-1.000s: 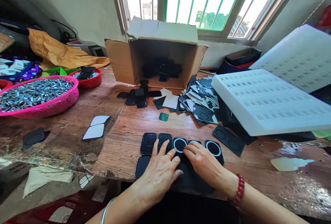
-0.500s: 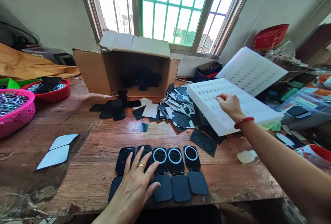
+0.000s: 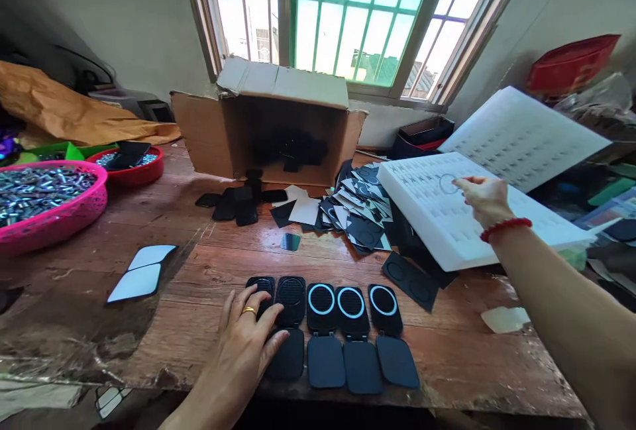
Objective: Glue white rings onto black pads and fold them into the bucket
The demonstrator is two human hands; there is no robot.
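My right hand [image 3: 483,197] pinches a thin pale ring [image 3: 440,182] over a white foam tray [image 3: 422,218] at the right. Rows of small slots mark the tray's top. Fingers bent and apart, my left hand [image 3: 242,334] rests on the leftmost black folding case and hides much of it. Beside that hand lies a second unfolded case [image 3: 291,301] with a bare dark circular groove. Three more unfolded cases, among them the middle one [image 3: 325,362], carry white rings [image 3: 310,299] on their upper halves.
An open cardboard box [image 3: 199,135] stands under the window. In front lie black pieces [image 3: 231,205] and a heap of dark and white sheets [image 3: 355,211]. Pink [image 3: 94,198] and red [image 3: 149,175] baskets of metal parts stand left. A white foam sheet [image 3: 517,132] leans behind the tray.
My right hand has lifted a ring from the foam tray. My left hand has slid left, off the second case. The view has shifted left.
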